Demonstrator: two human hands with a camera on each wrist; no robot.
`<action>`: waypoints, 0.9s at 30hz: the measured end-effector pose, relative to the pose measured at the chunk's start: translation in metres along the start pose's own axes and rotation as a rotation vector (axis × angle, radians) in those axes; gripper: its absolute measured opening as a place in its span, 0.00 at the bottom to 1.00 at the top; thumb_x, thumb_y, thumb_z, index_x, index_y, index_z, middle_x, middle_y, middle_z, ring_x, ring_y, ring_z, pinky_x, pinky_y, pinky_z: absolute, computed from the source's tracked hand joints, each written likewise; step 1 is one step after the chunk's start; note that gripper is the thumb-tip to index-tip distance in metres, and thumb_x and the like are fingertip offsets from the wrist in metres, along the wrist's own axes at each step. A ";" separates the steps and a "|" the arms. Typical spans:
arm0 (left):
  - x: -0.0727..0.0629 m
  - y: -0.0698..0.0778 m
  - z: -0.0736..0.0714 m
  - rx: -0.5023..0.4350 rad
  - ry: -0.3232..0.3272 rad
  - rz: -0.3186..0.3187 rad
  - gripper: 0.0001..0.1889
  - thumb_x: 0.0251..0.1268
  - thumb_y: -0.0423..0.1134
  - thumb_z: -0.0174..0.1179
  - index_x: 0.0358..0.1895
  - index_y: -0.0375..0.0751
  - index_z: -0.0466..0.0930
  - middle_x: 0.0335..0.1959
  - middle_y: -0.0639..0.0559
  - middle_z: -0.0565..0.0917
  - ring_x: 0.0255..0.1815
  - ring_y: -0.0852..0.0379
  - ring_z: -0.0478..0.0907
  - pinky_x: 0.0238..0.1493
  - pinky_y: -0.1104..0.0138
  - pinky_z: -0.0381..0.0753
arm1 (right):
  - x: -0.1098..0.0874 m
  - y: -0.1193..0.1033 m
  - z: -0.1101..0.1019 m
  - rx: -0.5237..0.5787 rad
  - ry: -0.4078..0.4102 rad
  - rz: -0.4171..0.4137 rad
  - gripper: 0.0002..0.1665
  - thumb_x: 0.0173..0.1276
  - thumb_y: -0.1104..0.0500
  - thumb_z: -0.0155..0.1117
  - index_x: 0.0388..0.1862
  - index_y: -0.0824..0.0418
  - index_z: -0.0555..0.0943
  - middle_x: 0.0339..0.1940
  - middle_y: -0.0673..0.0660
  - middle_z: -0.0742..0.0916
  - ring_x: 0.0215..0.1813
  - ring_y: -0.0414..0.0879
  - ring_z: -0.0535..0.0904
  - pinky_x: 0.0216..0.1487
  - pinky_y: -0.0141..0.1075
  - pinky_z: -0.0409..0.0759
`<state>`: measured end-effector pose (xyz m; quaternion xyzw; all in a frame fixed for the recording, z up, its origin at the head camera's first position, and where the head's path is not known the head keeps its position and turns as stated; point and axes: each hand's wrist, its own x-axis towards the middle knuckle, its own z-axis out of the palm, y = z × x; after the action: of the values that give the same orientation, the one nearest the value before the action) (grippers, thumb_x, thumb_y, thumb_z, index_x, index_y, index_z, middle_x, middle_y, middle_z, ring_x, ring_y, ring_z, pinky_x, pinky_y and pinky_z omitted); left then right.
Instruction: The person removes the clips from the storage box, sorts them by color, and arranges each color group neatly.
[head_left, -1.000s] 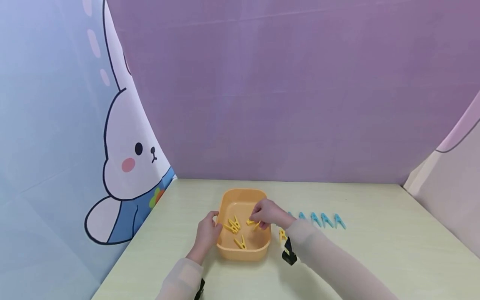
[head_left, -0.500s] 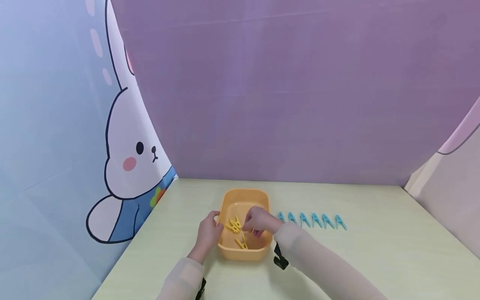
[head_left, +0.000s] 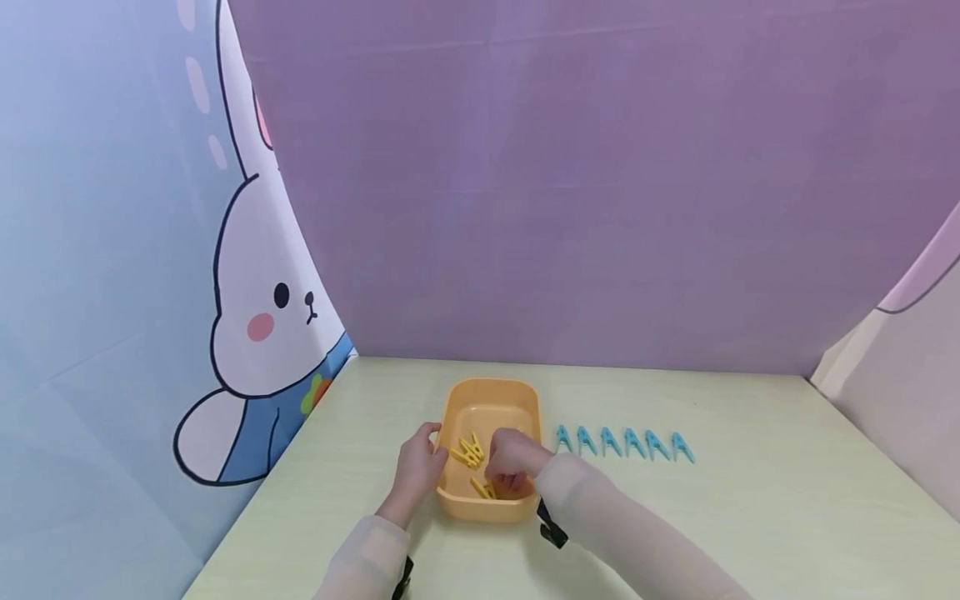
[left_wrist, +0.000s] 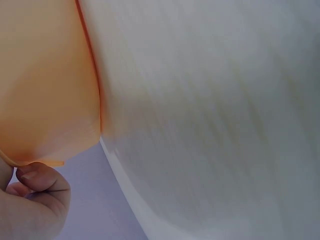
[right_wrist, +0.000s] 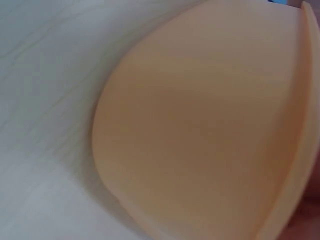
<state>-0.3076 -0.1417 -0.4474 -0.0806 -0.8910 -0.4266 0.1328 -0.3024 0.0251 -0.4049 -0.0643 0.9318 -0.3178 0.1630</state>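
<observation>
An orange plastic basin (head_left: 491, 510) stands on the table in the head view, with several yellow clothespins (head_left: 470, 450) lying inside. My left hand (head_left: 417, 467) grips the basin's left rim; in the left wrist view its curled fingers (left_wrist: 42, 182) meet the rim. Inside the basin's right half is my right hand (head_left: 516, 457), fingers bent downward beside the lower yellow clothespin (head_left: 482, 488). Its fingertips are mostly hidden, so whether it pinches a clothespin does not show. The right wrist view holds mainly the basin's outer wall (right_wrist: 195, 125).
Several blue clothespins (head_left: 609, 442) lie in a row on the table right of the basin, narrow ends pointing away. A pale table (head_left: 750, 500) extends to both sides. Behind it hangs a purple backdrop (head_left: 570, 208), and a rabbit print (head_left: 258, 333) is at left.
My right hand has shifted left, then down and nearer inside the basin, toward the lower clothespin. The sleeve covers where a yellow clothespin showed right of the basin. My left hand keeps its grip.
</observation>
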 end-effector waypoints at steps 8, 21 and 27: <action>-0.001 0.002 -0.001 0.004 0.006 0.005 0.20 0.52 0.25 0.54 0.52 0.28 0.72 0.16 0.53 0.63 0.15 0.60 0.59 0.15 0.70 0.61 | -0.002 0.001 0.008 0.012 0.001 0.047 0.10 0.55 0.63 0.68 0.27 0.61 0.73 0.21 0.58 0.78 0.22 0.50 0.75 0.26 0.40 0.77; -0.001 0.003 -0.001 0.008 0.007 -0.005 0.20 0.52 0.25 0.53 0.52 0.29 0.72 0.15 0.54 0.63 0.14 0.61 0.58 0.15 0.69 0.60 | 0.000 -0.002 0.015 -0.084 0.018 0.097 0.09 0.56 0.61 0.67 0.26 0.60 0.75 0.19 0.57 0.78 0.19 0.49 0.74 0.23 0.36 0.75; -0.001 0.003 -0.002 0.007 0.009 -0.003 0.20 0.52 0.25 0.54 0.52 0.28 0.72 0.16 0.53 0.63 0.15 0.60 0.59 0.16 0.69 0.61 | 0.001 0.001 0.011 -0.080 0.020 0.045 0.09 0.55 0.63 0.66 0.21 0.62 0.75 0.17 0.57 0.78 0.17 0.48 0.73 0.20 0.35 0.74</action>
<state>-0.3060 -0.1416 -0.4446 -0.0768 -0.8920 -0.4240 0.1367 -0.2996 0.0197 -0.4140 -0.0466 0.9466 -0.2773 0.1578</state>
